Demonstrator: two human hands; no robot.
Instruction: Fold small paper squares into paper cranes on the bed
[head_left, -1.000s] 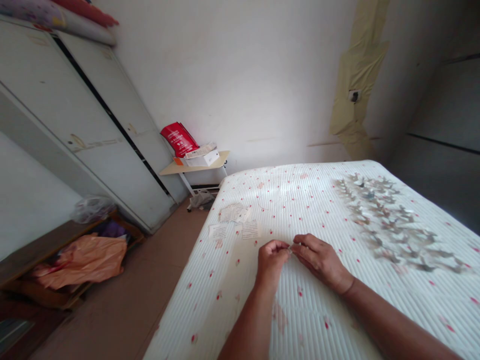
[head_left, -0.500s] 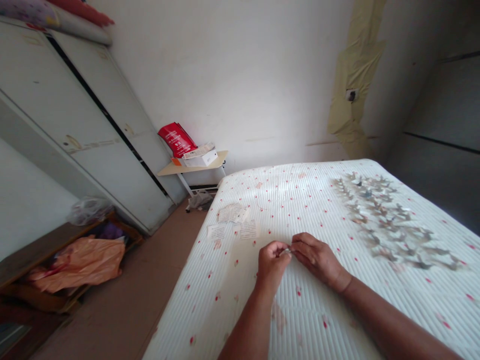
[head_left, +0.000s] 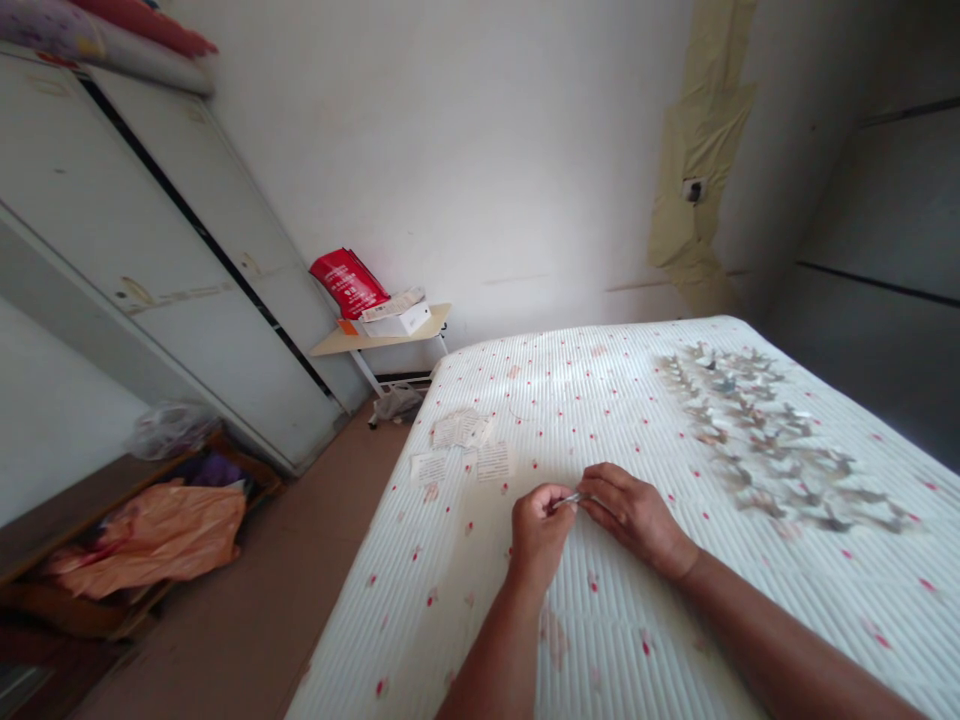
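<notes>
Over the white bed cover (head_left: 600,600) with red dots, my left hand (head_left: 538,530) pinches a small folded piece of paper (head_left: 571,498) between thumb and fingers. My right hand (head_left: 634,515) meets it from the right, its closed fingertips on the other end of the same piece. Fingers partly hide the piece. Printed paper sheets (head_left: 495,462) lie flat beyond my left hand, beside a loose pile of similar sheets (head_left: 457,427). Several small folded paper figures (head_left: 765,420) stand in rough rows on the right part of the bed.
A small table (head_left: 330,344) at the back left bears a red bag (head_left: 349,283) and a white box (head_left: 405,321). Left of the bed are a wardrobe (head_left: 165,230) and a low wooden unit with an orange plastic bag (head_left: 157,530).
The view has shifted slightly, moving the room a little to the left in the picture. Both hands keep their hold on the piece, which shows slightly more between the fingertips.
</notes>
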